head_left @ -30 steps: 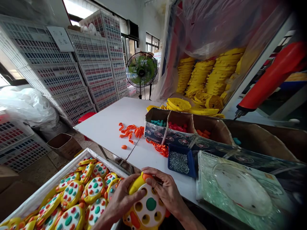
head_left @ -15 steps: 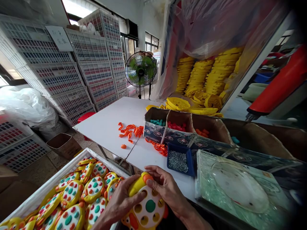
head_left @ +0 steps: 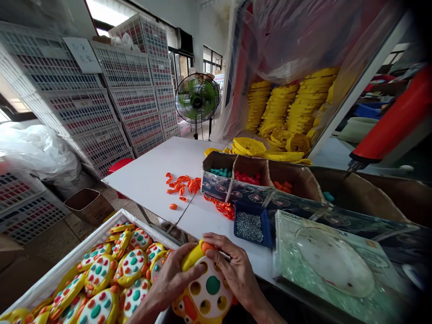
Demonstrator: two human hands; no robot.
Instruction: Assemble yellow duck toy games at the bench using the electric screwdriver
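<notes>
Between both hands is a yellow and white plastic duck toy (head_left: 197, 288), with a large green button in its middle and round open holes about it. My left hand (head_left: 177, 276) grips its left side, thumb across the white face. My right hand (head_left: 232, 267) is closed on the upper right edge, its fingers at an orange part (head_left: 207, 246) there. The toy's underside is hidden. Left of my hands, a white-lined crate (head_left: 64, 261) holds many similar toys with green, red and orange buttons in place.
Loose orange pieces (head_left: 184, 182) lie on the white table (head_left: 148, 159). A cardboard divider box (head_left: 216, 186) holds coloured buttons, with a blue tray of screws (head_left: 249, 226) before it. A red electric screwdriver (head_left: 388, 121) hangs at right. Yellow shells (head_left: 280, 105) are stacked behind.
Both hands keep hold of the duck toy. My right hand's fingers shift slightly over the orange part, and the toy turns a little. The view moves slightly.
</notes>
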